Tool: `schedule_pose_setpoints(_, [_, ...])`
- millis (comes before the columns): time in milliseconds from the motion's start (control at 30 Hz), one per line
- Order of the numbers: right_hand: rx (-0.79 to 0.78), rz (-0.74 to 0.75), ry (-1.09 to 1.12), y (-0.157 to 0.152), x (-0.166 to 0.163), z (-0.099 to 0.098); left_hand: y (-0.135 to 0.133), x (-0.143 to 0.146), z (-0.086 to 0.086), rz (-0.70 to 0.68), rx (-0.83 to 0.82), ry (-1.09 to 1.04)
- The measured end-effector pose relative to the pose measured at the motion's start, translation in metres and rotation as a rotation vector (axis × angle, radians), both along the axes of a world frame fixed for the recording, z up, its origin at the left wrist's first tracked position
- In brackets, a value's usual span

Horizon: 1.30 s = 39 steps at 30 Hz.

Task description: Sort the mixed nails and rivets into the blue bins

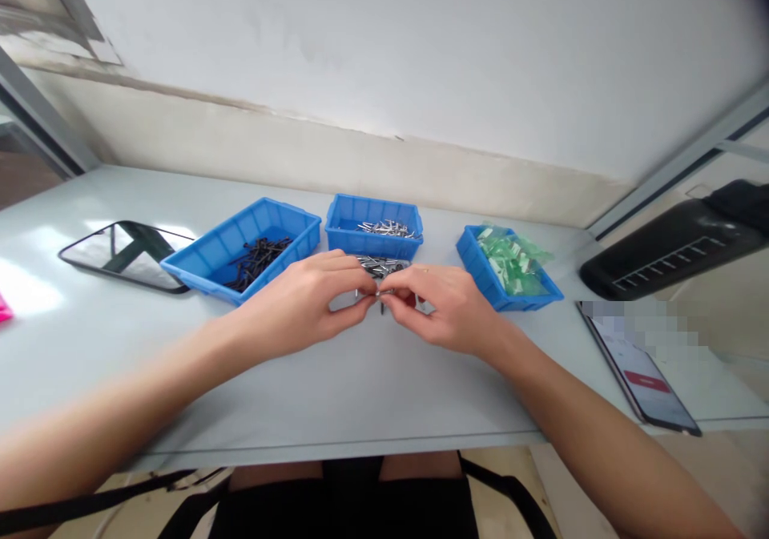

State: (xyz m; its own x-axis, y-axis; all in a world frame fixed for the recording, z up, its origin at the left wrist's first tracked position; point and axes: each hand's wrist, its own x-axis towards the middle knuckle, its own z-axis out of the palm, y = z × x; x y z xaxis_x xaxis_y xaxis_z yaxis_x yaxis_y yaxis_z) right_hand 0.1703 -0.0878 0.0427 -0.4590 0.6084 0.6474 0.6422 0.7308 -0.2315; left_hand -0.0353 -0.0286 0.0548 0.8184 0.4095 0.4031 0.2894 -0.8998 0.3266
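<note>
Both my hands meet over the middle of the pale table [360, 387]. My left hand [306, 303] and my right hand [441, 303] are closed in pinches, fingertips together, holding a small clear bag [376, 292] with silver screws in it. Just beyond the fingers lies a loose pile of silver screws [380, 265]. Behind that stands a blue bin of silver screws [373, 227]. A blue bin of black screws [243, 251] sits to the left. A blue bin of green-tinted small bags [508, 268] sits to the right.
A dark phone [123, 255] lies face up at the left. Another phone [640, 375] with a lit screen lies at the right table edge. A black device [676, 243] sits at far right. A pink object [3, 308] shows at the left edge. A wall runs behind the table.
</note>
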Motion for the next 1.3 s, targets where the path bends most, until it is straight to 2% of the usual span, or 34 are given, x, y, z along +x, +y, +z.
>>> schedule_pose_setpoints(200, [0.003, 0.023, -0.013, -0.002, -0.003, -0.002, -0.001, 0.000, 0.000, -0.047, -0.042, 0.012])
schedule_pose_setpoints(367, [-0.027, 0.008, 0.018, 0.000, -0.001, -0.002, 0.000, 0.000, 0.000, 0.001, -0.027, -0.003])
schedule_pose_setpoints(567, [-0.011, -0.054, 0.026, 0.001, 0.002, 0.000, 0.004, -0.003, 0.001, 0.115, 0.114, -0.048])
schedule_pose_setpoints(667, [-0.008, -0.087, 0.019, 0.002, 0.002, -0.001, 0.006, -0.005, 0.002, 0.116, 0.233, -0.068])
schedule_pose_setpoints(900, [-0.116, -0.098, -0.085, 0.006, 0.004, -0.003, 0.008, -0.008, 0.000, 0.001, 0.448, -0.100])
schedule_pose_setpoints(1167, [0.169, -0.067, -0.211, 0.007, 0.006, -0.001, 0.001, -0.010, 0.009, -0.188, 0.500, -0.063])
schedule_pose_setpoints(1300, [0.135, -0.065, -0.292, 0.007, 0.005, -0.001, 0.001, -0.010, 0.006, -0.243, 0.531, -0.068])
